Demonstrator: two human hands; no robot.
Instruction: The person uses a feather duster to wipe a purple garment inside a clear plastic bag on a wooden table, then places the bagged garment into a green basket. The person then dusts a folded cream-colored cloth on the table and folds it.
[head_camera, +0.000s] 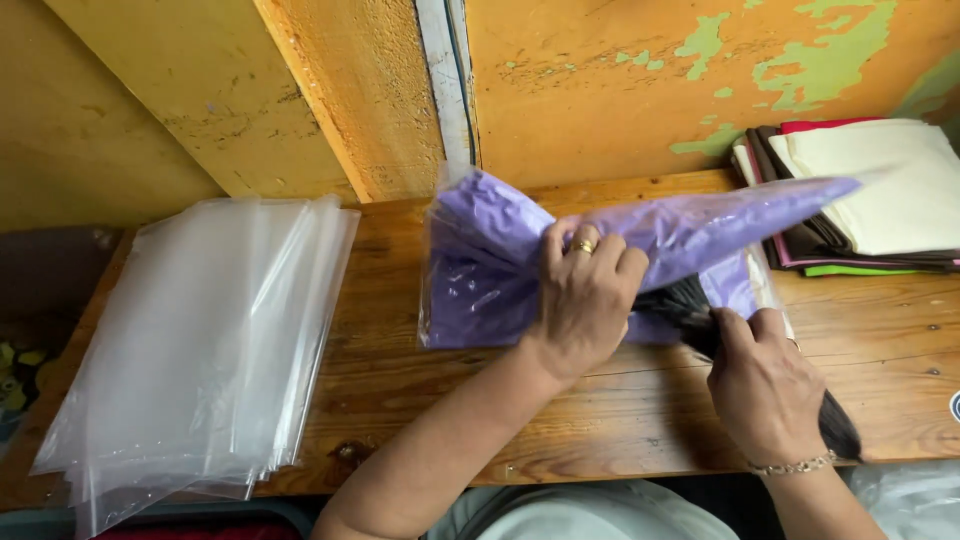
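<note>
A thick stack of clear plastic bags (200, 340) lies fanned at the left end of the wooden desk (420, 400), below a peeling orange wall. Near the middle, a lilac folded cloth (480, 270) sits partly inside a clear plastic sleeve (440, 250), its loose end rising in a long point toward the right. The left hand (585, 295), a gold ring on one finger, presses down on the fold, fingers curled over the cloth and pinning it flat. Just right of it, the right hand (765, 385), a chain bracelet at the wrist, has its fingers closed around a dark bundle (700, 310) that runs under the lilac cloth; what the bundle is cannot be told. The insertion would likely go best with the fold held flat and the sleeve mouth kept open, so nothing bunches. At the far right, against the wall, rests a pile of folded cloths (870, 200) in cream, brown, pink and green. No labels or signs are visible.
</note>
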